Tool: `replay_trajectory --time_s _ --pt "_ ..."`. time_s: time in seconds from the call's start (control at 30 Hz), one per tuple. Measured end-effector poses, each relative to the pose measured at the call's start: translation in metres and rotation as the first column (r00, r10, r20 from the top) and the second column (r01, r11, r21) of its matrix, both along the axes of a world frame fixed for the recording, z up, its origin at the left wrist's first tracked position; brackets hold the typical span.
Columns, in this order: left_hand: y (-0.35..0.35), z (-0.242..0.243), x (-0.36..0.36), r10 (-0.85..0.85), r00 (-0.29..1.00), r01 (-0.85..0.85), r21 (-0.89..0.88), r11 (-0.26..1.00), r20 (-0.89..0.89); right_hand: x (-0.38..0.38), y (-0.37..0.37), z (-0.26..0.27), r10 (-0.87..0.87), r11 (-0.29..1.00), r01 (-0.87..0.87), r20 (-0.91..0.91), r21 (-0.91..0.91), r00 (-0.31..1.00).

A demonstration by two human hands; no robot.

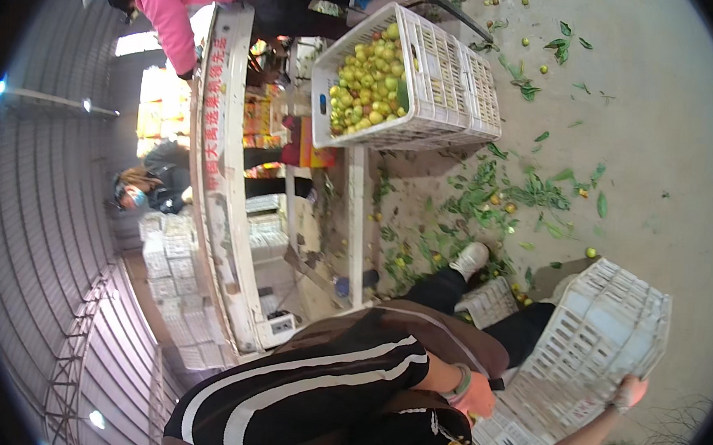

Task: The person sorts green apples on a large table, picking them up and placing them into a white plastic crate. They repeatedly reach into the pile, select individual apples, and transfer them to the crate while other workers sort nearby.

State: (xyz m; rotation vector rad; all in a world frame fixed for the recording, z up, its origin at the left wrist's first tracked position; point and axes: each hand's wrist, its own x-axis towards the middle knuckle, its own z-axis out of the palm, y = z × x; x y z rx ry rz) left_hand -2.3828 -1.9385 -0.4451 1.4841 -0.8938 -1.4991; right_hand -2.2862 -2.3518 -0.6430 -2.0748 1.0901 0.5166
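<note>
A white slatted plastic crate (590, 338) is tilted in front of my body at the lower right. My right hand (630, 392) grips its outer edge. On the near side, my left hand (474, 397), with a band around the wrist, has its fingers at the crate's edge; the fingertips are partly hidden. The crate's contents cannot be seen from here. Beyond it, another white crate (490, 303) lies low by my legs, with small yellow-green fruit on the floor beside it. One white shoe (470, 259) shows among fallen leaves.
Two stacked white crates (453, 80) stand ahead, the front one holding yellow-green fruit (369, 81). Leaves (538, 192) and loose fruit litter the concrete floor. A white machine frame (225, 151) bears red writing. Behind it are a person in pink (173, 5) and a masked person (170, 175).
</note>
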Motion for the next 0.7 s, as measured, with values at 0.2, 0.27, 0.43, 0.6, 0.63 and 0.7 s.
replay_trajectory --time_s 0.2,0.27,0.43,0.6,0.63,0.7 --pt "-0.003 0.008 0.013 0.003 0.998 -0.006 0.053 0.999 0.065 -0.064 0.046 0.167 -0.171 0.984 0.177 0.288 0.005 0.942" --pt "-0.005 0.018 0.021 0.021 0.998 -0.031 0.182 0.983 0.057 -0.077 0.061 0.241 -0.194 0.974 0.223 0.353 -0.044 0.915" --pt "0.065 0.059 0.096 -0.008 0.997 -0.043 0.617 0.786 0.08 -0.037 0.079 0.412 -0.092 0.938 0.291 0.673 -0.19 0.734" --pt "0.179 0.122 0.136 0.397 0.834 -0.513 0.804 0.3 0.384 0.036 0.024 0.441 -0.139 0.99 0.118 0.757 0.082 0.638" --pt "0.187 0.142 0.137 0.486 0.728 -0.611 0.779 0.14 0.484 0.059 0.058 0.454 -0.199 0.979 0.09 0.77 0.182 0.607" --pt "0.217 0.17 0.122 0.6 0.624 -0.648 0.761 0.039 0.5 0.088 0.092 0.454 0.505 0.862 -0.376 0.516 -0.339 0.692"
